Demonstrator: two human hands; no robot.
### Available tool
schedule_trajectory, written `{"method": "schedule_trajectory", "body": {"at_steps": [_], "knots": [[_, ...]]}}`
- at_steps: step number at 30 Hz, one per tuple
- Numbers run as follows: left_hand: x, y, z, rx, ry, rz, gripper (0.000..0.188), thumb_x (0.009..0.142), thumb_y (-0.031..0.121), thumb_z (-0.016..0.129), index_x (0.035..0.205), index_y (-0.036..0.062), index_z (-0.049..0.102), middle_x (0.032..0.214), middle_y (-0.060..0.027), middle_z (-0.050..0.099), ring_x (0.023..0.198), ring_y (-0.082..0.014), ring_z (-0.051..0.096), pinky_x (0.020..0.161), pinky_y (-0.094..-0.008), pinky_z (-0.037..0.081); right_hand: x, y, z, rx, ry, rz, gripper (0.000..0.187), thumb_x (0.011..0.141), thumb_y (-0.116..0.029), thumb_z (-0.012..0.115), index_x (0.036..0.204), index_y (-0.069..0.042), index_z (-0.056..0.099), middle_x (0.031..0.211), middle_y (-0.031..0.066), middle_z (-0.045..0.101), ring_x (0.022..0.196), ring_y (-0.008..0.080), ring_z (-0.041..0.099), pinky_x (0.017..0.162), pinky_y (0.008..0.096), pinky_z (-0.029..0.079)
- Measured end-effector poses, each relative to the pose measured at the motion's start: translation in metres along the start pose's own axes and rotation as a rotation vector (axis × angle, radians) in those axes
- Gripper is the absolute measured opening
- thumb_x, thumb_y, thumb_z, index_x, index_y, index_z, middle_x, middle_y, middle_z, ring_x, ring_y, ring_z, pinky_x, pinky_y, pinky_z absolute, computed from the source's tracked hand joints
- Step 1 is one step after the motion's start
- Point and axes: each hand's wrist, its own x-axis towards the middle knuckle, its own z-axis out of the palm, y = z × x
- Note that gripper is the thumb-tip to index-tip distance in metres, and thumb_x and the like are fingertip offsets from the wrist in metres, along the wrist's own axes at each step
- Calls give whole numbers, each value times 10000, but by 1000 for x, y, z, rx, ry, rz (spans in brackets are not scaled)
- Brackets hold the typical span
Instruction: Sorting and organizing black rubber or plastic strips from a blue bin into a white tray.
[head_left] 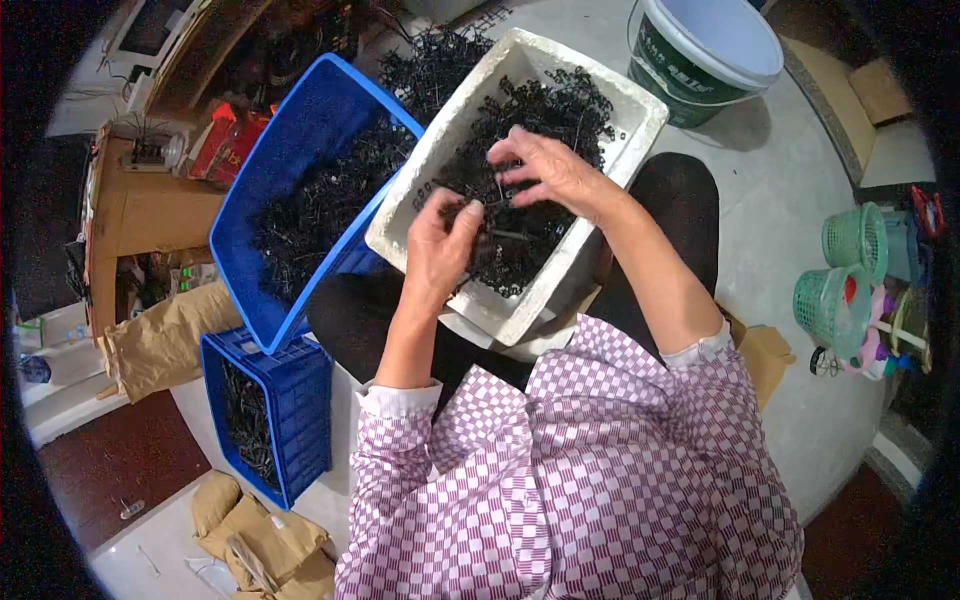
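Observation:
A white foam box (pixel 404 212) stands tilted across my lap, filled with small black plastic parts (pixel 555 110). My left hand (pixel 440 240) is over its near left part, thumb and fingers drawn together around something dark that I cannot make out. Across from it, my right hand (pixel 550 175) hovers above the heap, its fingers curved, apart and slightly blurred. A thin dark piece shows between the two hands, but I cannot tell whether either one touches it. Left of the foam box, a large blue bin (pixel 228 215) holds many more black pieces.
Below the large bin stands a smaller blue crate (pixel 303 420) with black parts inside. More black parts (pixel 440 70) are heaped behind the boxes. A white and green bucket (pixel 690 80) is at the far right. Green baskets (pixel 825 305) stand on the right; brown paper sacks (pixel 270 540) lie lower left.

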Motion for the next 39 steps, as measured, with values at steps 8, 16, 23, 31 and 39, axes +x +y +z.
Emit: {"method": "schedule_trajectory", "body": {"at_steps": [8, 16, 23, 31, 39], "knots": [[-2, 67, 9, 627, 229, 513, 281, 811, 179, 615, 981, 3, 477, 860, -109, 571, 801, -187, 566, 719, -323, 453, 7, 15, -5, 88, -63, -16, 217, 905, -275, 485, 882, -61, 513, 749, 22, 574, 622, 106, 581, 533, 225, 477], [-81, 223, 42, -1302, -1331, 110, 322, 884, 149, 488, 1116, -40, 369, 1022, -191, 510, 945, -251, 512, 809, -370, 398, 9, 2, 1, 308, 42, -6, 180, 913, -235, 469, 863, -66, 502, 743, 38, 583, 617, 126, 603, 496, 231, 478], [-90, 214, 37, -1223, -1315, -92, 383, 855, 79, 529, 1135, -49, 302, 986, -192, 507, 889, -254, 522, 750, -356, 409, 11, 5, -1, 281, 42, -46, 163, 917, -213, 459, 852, -67, 493, 749, 40, 582, 627, 126, 605, 499, 230, 479], [-80, 219, 32, -1056, -1230, 243, 450, 844, 83, 555, 1181, -55, 290, 953, -195, 518, 855, -263, 535, 745, -379, 414, 15, 9, 1, 305, 50, -60, 157, 917, -205, 460, 842, -69, 486, 744, 32, 579, 625, 119, 599, 504, 231, 483], [-113, 199, 58, -1589, -928, 238, 480, 838, 66, 558, 1204, -73, 278, 1003, -233, 513, 920, -278, 541, 788, -393, 416, 17, 13, 1, 283, 65, -50, 154, 912, -202, 470, 828, -74, 491, 741, 23, 575, 613, 109, 587, 506, 228, 483]]}}
